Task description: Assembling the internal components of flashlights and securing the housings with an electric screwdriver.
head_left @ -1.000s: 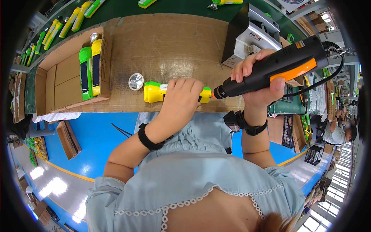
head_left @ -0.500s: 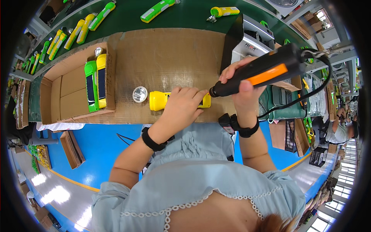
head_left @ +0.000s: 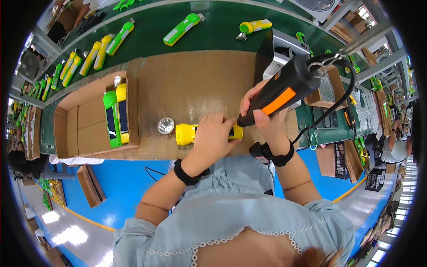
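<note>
While the left hand (head_left: pixel 214 135) lies over the yellow flashlight body (head_left: pixel 184 135) near the centre of the frame, its fingers curl around the casing and grip it against the brown cardboard sheet (head_left: pixel 191 84). The flashlight body lies on its side, its wide round head toward the left and its narrow end toward the right.

Just right of centre, the right hand (head_left: pixel 267 113) is wrapped around the lower part of a black power screwdriver (head_left: pixel 284 91) with an orange strip. The tool slants from upper right down to the flashlight's right end — whether its tip touches the casing, I cannot tell, as fingers crowd the spot. A black cord (head_left: pixel 334 107) loops from its top down the right side of the frame toward the right wrist. Both wrists wear black bands.

Just left of the flashlight head sits a loose silver reflector (head_left: pixel 166 125), apart from it. At left in the frame, an open cardboard box (head_left: pixel 66 135) holds a green flashlight (head_left: pixel 113 118) and a yellow flashlight (head_left: pixel 122 113) side by side — both against its right wall. Across the top, more green and yellow flashlights (head_left: pixel 183 30) lie on a dark green surface (head_left: pixel 218 33).
</note>
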`<move>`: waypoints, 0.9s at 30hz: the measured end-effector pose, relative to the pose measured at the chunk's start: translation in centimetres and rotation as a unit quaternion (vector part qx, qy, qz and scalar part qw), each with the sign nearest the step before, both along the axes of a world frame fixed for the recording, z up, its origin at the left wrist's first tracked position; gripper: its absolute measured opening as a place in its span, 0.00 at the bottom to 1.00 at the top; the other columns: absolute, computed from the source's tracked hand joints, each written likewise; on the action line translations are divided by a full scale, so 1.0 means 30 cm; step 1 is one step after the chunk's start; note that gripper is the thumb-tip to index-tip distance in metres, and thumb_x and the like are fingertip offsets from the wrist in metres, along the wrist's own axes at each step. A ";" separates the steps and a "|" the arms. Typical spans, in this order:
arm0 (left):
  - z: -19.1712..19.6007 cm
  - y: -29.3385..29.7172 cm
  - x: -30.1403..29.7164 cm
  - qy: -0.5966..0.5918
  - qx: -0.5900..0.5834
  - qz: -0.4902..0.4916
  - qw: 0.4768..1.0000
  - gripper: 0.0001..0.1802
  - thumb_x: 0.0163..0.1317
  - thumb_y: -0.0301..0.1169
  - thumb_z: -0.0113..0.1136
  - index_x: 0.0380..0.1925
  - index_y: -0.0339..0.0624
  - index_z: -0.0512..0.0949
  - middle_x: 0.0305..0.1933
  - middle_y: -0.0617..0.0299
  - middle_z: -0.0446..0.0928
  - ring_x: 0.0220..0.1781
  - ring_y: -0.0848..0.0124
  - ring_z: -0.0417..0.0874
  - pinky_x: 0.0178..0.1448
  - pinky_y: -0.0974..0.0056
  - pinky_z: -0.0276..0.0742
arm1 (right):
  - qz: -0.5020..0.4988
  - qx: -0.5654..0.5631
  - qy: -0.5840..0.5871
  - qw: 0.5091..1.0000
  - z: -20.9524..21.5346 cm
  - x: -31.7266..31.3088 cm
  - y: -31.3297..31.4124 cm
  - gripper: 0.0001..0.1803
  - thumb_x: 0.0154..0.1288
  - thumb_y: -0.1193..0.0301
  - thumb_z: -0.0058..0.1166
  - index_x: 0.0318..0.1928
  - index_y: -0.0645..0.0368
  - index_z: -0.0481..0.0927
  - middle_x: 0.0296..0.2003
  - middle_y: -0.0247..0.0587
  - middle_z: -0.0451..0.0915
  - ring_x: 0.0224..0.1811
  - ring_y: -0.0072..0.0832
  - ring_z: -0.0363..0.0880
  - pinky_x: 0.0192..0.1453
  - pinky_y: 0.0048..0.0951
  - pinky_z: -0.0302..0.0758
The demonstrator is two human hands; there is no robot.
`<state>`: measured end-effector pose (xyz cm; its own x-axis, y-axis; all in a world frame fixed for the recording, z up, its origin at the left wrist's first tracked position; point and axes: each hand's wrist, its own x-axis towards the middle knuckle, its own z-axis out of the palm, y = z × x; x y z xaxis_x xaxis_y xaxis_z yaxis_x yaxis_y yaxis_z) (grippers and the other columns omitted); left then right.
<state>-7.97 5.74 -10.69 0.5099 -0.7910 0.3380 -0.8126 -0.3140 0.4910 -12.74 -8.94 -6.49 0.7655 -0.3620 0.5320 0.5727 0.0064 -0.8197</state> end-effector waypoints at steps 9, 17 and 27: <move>0.002 -0.011 -0.020 0.001 0.036 -0.018 0.999 0.27 0.40 0.38 0.70 0.43 0.44 0.76 0.39 0.56 0.72 0.44 0.58 0.73 0.47 0.56 0.66 | -0.169 0.021 -0.202 0.964 0.169 -0.095 -0.146 0.27 0.56 0.60 0.63 0.46 0.66 0.65 0.27 0.44 0.73 0.26 0.30 0.74 0.31 0.29 0.75; 0.119 0.159 0.040 -0.031 0.022 0.018 0.999 0.29 0.39 0.33 0.71 0.45 0.44 0.74 0.44 0.55 0.72 0.51 0.55 0.70 0.56 0.54 0.63 | -0.306 -0.063 -0.172 0.934 0.180 -0.073 -0.279 0.16 0.59 0.70 0.58 0.41 0.67 0.70 0.25 0.43 0.76 0.23 0.27 0.75 0.30 0.26 0.74; 0.059 0.184 0.063 0.003 0.061 0.016 0.998 0.25 0.43 0.33 0.68 0.45 0.43 0.75 0.44 0.52 0.71 0.50 0.52 0.69 0.57 0.54 0.63 | -0.228 -0.061 -0.028 0.971 0.205 -0.060 -0.292 0.17 0.61 0.63 0.56 0.39 0.66 0.70 0.22 0.45 0.74 0.20 0.30 0.73 0.26 0.27 0.72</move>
